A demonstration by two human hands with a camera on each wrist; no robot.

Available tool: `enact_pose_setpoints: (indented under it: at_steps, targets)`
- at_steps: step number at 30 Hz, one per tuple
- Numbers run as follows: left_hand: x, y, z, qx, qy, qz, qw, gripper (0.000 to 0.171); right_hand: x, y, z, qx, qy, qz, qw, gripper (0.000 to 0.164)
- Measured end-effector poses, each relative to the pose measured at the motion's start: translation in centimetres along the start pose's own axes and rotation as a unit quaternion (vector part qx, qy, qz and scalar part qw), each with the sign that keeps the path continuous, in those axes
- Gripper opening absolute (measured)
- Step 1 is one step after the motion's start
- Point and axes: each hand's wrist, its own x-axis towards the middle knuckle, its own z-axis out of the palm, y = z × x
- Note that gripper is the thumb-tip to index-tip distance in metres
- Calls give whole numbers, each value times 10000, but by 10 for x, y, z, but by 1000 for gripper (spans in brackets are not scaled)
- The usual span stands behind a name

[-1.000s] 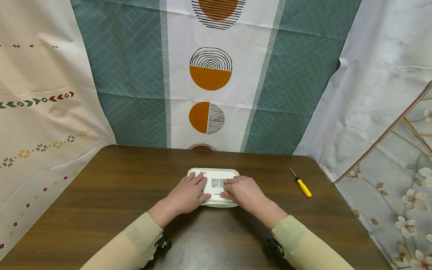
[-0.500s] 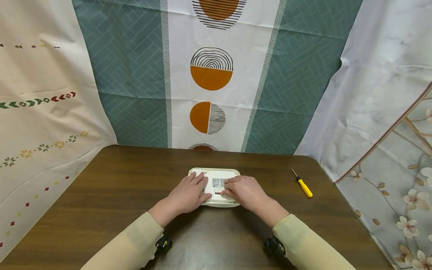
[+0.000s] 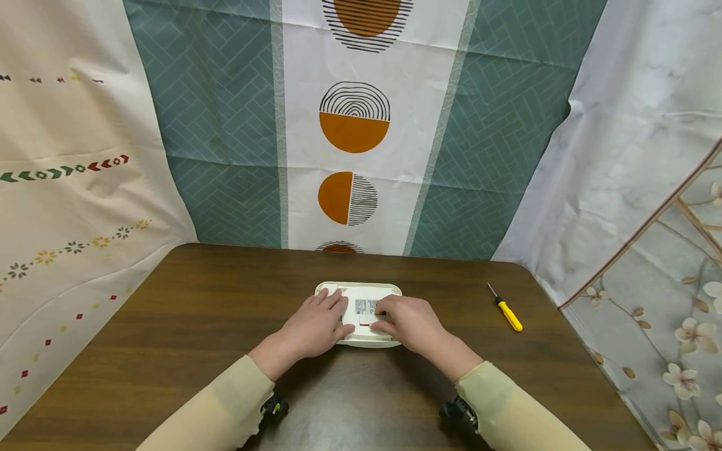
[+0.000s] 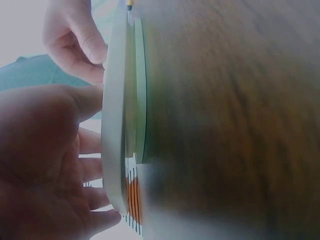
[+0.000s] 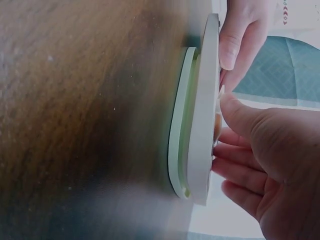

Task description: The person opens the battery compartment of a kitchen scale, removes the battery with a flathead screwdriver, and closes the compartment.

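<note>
A white, rounded flat device (image 3: 365, 292) lies on the table with a printed label (image 3: 363, 306) facing up. My left hand (image 3: 316, 322) rests on its left part, fingers spread and fairly straight. My right hand (image 3: 412, 321) is over the right part. Its thumb and curled fingers hold a small white cover (image 3: 366, 319) below the label, and the right wrist view shows a thin raised edge of it (image 5: 221, 92) at the thumb tip. The pinching fingertips are partly hidden. From the side, the device shows a pale green lower rim (image 5: 175, 150).
A yellow-handled screwdriver (image 3: 507, 314) lies on the brown wooden table (image 3: 254, 269), off to the right. Patterned cloths (image 3: 225, 188) hang behind the table and along both sides.
The right fingers have lifted slightly and drawn at the small cover. A red spot seen below the label half a second ago is now mostly covered. The left hand keeps still.
</note>
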Motion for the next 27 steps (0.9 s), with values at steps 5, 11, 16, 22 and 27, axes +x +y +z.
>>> enact_pose_setpoints:
  at_steps: [5, 11, 16, 22, 27]
  targets:
    - [0, 0, 0, 7, 24, -9, 10000, 65, 0, -2, 0, 44, -47, 159, 9999, 22]
    - [-1, 1, 1, -13, 0, -30, 10000, 64, 0, -3, 0, 105, -136, 265, 9995, 24]
    - [-1, 1, 0, -9, -11, -54, 10000, 65, 1, -3, 0, 171, -135, 322, 9992, 26]
    - [0, 1, 0, -2, -27, -72, 10000, 65, 0, -2, 0, 409, -103, 364, 9984, 23]
    - [0, 1, 0, 15, -15, -74, 10000, 66, 1, 1, 2, 725, -86, 465, 9962, 23]
